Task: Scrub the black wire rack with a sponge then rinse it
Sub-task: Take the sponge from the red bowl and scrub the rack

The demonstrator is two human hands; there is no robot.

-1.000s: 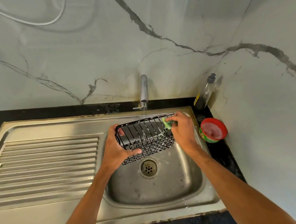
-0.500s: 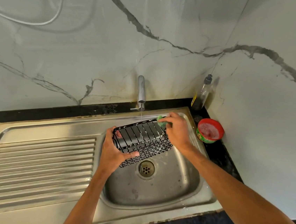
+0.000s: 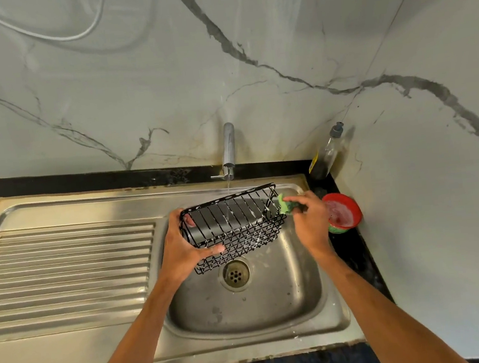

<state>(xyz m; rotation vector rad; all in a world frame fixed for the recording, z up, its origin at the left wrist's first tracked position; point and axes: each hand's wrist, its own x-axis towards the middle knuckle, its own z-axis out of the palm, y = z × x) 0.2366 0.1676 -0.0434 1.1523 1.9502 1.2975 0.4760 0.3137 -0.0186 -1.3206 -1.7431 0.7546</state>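
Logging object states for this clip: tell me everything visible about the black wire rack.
The black wire rack is a rectangular basket of thin, dark-coated metal wire, with barred sides and a grid base. It is held tilted over the sink basin, above the drain. The left hand grips its left end; the right hand presses a green sponge to its right end. A thin stream from the tap runs onto it, and white suds fleck the wires.

- Steel sink (image 3: 331, 304): basin at right, ribbed drainboard (image 3: 67, 270) at left.
- Drain (image 3: 235, 274): round, perforated, in the basin floor.
- Tap (image 3: 229, 150): upright at the far rim, thin stream of water running.
- Soap bottle (image 3: 325, 154): clear, grey pump cap, far right corner.
- Red tub (image 3: 342, 211): open, pink contents, on the black counter (image 3: 367, 259) right of the basin.
- Marble wall (image 3: 134, 89): grey-veined.
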